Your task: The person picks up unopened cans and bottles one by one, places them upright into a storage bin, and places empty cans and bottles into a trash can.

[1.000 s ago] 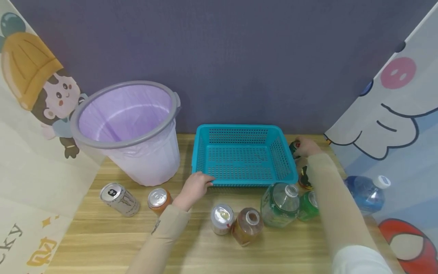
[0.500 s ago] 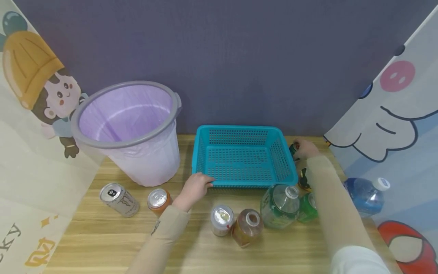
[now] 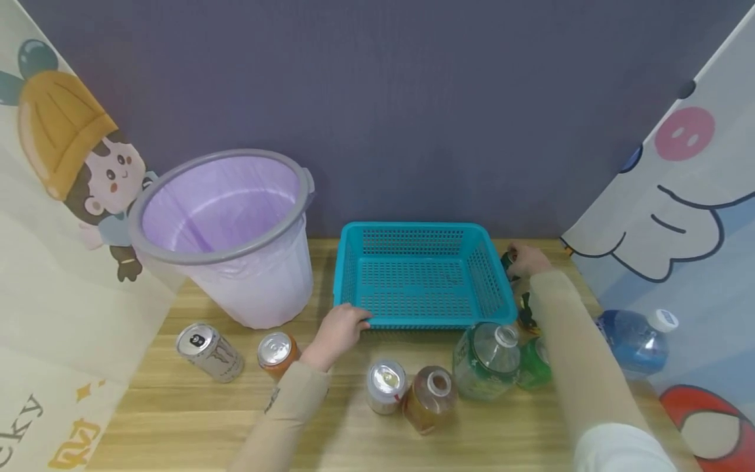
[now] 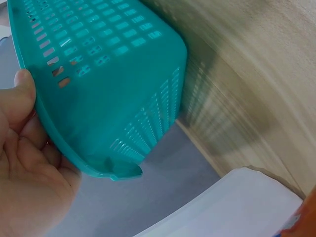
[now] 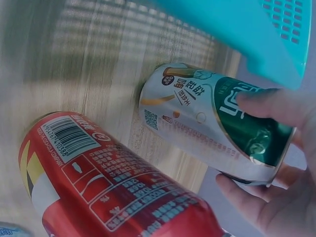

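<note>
My left hand (image 3: 337, 334) pinches the front rim of a blue-green plastic basket (image 3: 425, 323) near its left corner; the left wrist view shows the thumb over the rim (image 4: 42, 121) and fingers curled beneath. Beyond the basket's right side, my right hand (image 3: 531, 261) grips a white and green drink can (image 5: 207, 121) near its top, thumb on one side and fingers on the other. That can stands upright on the wooden table. Close beside it is a red can (image 5: 118, 182), mostly covered by the right sleeve in the head view.
A bin (image 3: 265, 288) with a purple liner stands at the left. A grey can (image 3: 212, 353), an orange can (image 3: 278, 354), a silver can (image 3: 386, 387), a brown bottle (image 3: 430, 400), a clear green-labelled bottle (image 3: 486, 364), a green can (image 3: 533, 367) and a blue bottle (image 3: 634, 344) surround the arms.
The head view has tilted slightly, so the scene sits a little lower in it. Both hands keep their places at the basket rim and the can.
</note>
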A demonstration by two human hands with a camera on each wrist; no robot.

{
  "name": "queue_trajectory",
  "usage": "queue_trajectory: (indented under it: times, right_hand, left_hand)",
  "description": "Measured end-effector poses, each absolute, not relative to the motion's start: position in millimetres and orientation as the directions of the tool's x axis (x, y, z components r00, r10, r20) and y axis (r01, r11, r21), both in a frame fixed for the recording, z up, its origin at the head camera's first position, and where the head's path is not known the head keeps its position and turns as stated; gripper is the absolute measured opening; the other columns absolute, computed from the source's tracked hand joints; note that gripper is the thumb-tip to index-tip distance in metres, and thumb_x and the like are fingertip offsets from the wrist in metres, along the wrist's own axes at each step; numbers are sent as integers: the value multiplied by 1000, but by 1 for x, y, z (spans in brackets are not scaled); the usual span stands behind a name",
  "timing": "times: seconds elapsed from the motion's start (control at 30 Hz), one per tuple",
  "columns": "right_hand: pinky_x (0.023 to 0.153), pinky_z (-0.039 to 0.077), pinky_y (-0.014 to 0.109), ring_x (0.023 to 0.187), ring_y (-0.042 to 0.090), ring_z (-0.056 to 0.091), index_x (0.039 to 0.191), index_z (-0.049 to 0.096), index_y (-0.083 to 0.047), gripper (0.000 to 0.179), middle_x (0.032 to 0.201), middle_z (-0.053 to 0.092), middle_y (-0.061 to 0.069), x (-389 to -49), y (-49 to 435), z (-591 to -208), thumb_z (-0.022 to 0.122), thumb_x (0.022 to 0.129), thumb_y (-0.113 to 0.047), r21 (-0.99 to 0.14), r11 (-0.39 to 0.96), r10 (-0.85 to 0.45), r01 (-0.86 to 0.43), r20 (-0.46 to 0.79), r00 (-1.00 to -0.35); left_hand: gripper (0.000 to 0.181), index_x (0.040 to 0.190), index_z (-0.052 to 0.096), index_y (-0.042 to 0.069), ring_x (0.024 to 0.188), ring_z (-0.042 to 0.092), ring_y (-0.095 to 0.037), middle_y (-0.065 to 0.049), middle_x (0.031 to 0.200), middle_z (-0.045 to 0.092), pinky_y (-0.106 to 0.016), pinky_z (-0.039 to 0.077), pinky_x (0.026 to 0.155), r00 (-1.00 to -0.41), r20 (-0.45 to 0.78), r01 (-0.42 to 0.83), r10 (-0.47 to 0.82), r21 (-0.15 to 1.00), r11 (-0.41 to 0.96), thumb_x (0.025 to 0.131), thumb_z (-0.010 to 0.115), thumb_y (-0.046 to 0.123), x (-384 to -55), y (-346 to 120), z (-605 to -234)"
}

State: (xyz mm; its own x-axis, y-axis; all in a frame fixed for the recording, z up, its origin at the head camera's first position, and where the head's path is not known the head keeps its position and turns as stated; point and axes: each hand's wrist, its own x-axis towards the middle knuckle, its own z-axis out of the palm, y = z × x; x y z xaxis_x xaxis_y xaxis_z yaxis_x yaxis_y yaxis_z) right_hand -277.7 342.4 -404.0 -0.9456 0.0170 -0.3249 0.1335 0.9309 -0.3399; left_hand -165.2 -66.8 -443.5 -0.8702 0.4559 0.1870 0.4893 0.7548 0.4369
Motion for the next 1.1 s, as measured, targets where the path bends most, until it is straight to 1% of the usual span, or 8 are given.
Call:
queue_trajectory:
  times: [0.2, 0.47, 0.53, 0.87, 1.0, 1.1]
  right_hand:
    - [96, 40, 58, 117, 46, 44, 136, 33, 8, 66, 130, 43, 31, -279, 344, -405, 63, 79, -9, -346, 931, -3, 111, -313, -950]
    - [98, 38, 61, 121, 50, 41, 137, 32, 6, 69, 135, 40, 32, -282, 346, -407, 64, 79, -13, -350, 929, 2, 123, -326, -945]
    - [97, 38, 61, 120, 50, 42, 137, 32, 6, 69, 134, 41, 33, -282, 346, -407, 64, 79, -13, -347, 930, 2, 121, -324, -946]
    - [95, 40, 59, 117, 48, 43, 135, 33, 9, 66, 129, 42, 32, -282, 343, -403, 64, 79, -9, -354, 924, 22, 146, -330, -944]
    - [93, 42, 58, 113, 47, 45, 131, 35, 10, 64, 124, 44, 32, -281, 343, -403, 65, 78, -9, -352, 925, 23, 140, -317, -948]
    - [92, 42, 58, 112, 46, 46, 130, 36, 10, 64, 123, 46, 32, -281, 343, -404, 66, 78, -10, -348, 927, 25, 137, -308, -951]
  left_hand:
    - [17, 99, 72, 4, 88, 64, -24, -8, 98, 73, -39, 51, 84, -872, 185, 486, 453, 432, 760, 84, 69, 9, -165, -67, -445]
    - [16, 98, 73, 4, 83, 64, -22, -7, 95, 73, -38, 51, 81, -865, 211, 502, 456, 413, 760, 83, 69, 9, -166, -66, -446]
    - [15, 97, 73, 4, 82, 63, -22, -8, 94, 73, -38, 52, 79, -863, 222, 504, 453, 413, 758, 83, 69, 9, -166, -66, -446]
    - [15, 97, 73, 3, 81, 63, -23, -8, 94, 73, -38, 52, 78, -862, 238, 507, 448, 427, 749, 83, 70, 8, -165, -66, -446]
    - [15, 97, 73, 4, 81, 63, -23, -8, 94, 73, -38, 52, 79, -866, 224, 499, 446, 434, 750, 83, 69, 8, -166, -65, -446]
    - [15, 97, 73, 4, 82, 63, -23, -8, 95, 73, -38, 52, 81, -867, 220, 497, 447, 433, 752, 83, 69, 8, -166, -66, -446]
